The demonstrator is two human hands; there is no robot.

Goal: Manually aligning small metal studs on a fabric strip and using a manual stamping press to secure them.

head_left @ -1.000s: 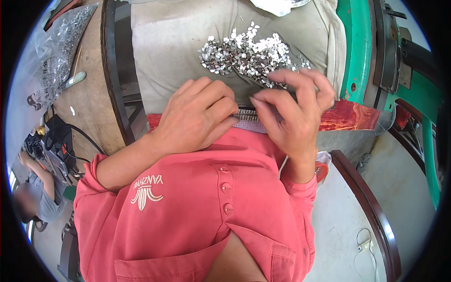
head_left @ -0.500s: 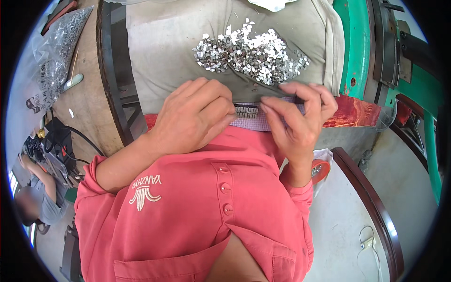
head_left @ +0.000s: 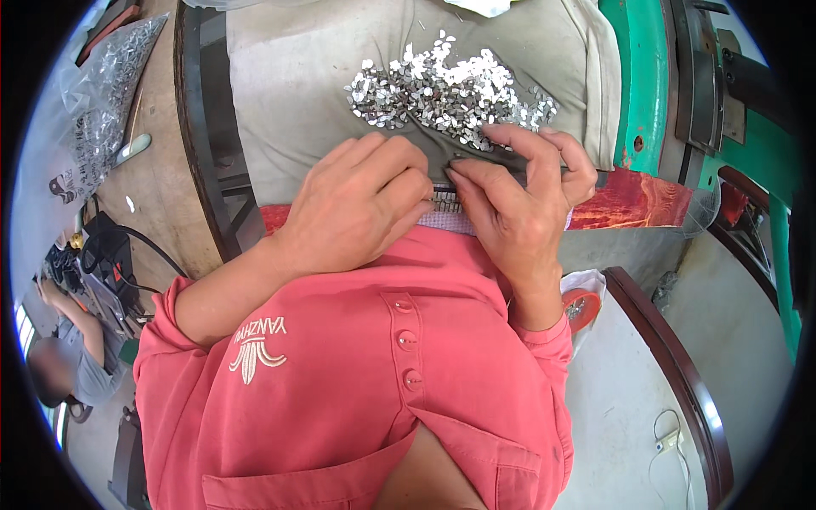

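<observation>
A loose heap of small shiny metal pieces lies on the grey-green cloth before me. Near the cloth's front edge, a short row of small metal pieces stands side by side along a dark strip, between my hands. My left hand has its fingers curled together at the row's left end; whatever they hold is hidden. My right hand is at the other end, thumb by the dark strip and index finger stretched to the heap's near edge. Thumb and index are apart, with nothing visible between them.
Green machine frame rises on the right, beside a red patterned surface. An orange-rimmed container sits below my right forearm. On the left wooden table lies a clear bag of metal parts. Another person is at far left.
My right hand has moved left and up, its index finger now at the heap's near edge and its thumb closer to my left hand. My left hand has barely moved.
</observation>
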